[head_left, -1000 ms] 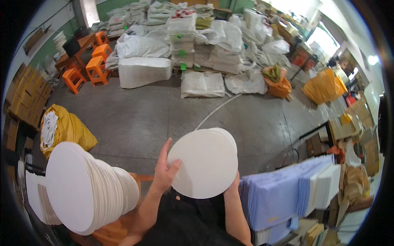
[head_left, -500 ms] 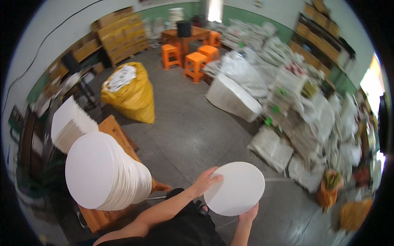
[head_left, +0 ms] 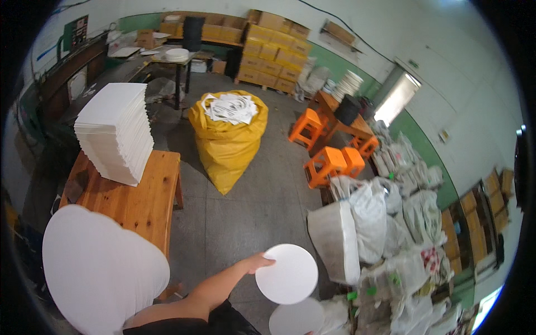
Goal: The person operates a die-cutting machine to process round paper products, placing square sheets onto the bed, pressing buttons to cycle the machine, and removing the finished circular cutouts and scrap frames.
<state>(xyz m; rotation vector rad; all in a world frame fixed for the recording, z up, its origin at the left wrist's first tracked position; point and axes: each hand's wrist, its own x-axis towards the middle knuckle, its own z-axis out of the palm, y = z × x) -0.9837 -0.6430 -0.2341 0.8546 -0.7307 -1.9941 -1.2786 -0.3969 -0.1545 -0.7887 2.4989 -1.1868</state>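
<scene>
My left hand (head_left: 260,262) grips the left edge of a thin white round disc (head_left: 287,273), thumb on its upper face. Just below that disc is a second white round disc (head_left: 297,316), slightly greyer in shade. A little of my right hand (head_left: 310,333) shows at the lower edge of the view, pinching this second disc; most of that hand is cut off. To my left, a tall stack of white round discs (head_left: 100,273) leans close to my left arm. Behind it a stack of white rectangular sheets (head_left: 114,134) stands on a wooden table (head_left: 142,192).
A yellow sack (head_left: 229,148) full of white scraps stands ahead on the grey floor. Orange stools (head_left: 325,166) surround a wooden table (head_left: 335,120) farther off. White sacks (head_left: 335,240) pile up along the right. Cartons (head_left: 273,53) are stacked at the far wall.
My view has swung left. Both hands were on one white disc; now two discs show apart, one in each hand. My right hand has dropped almost out of view.
</scene>
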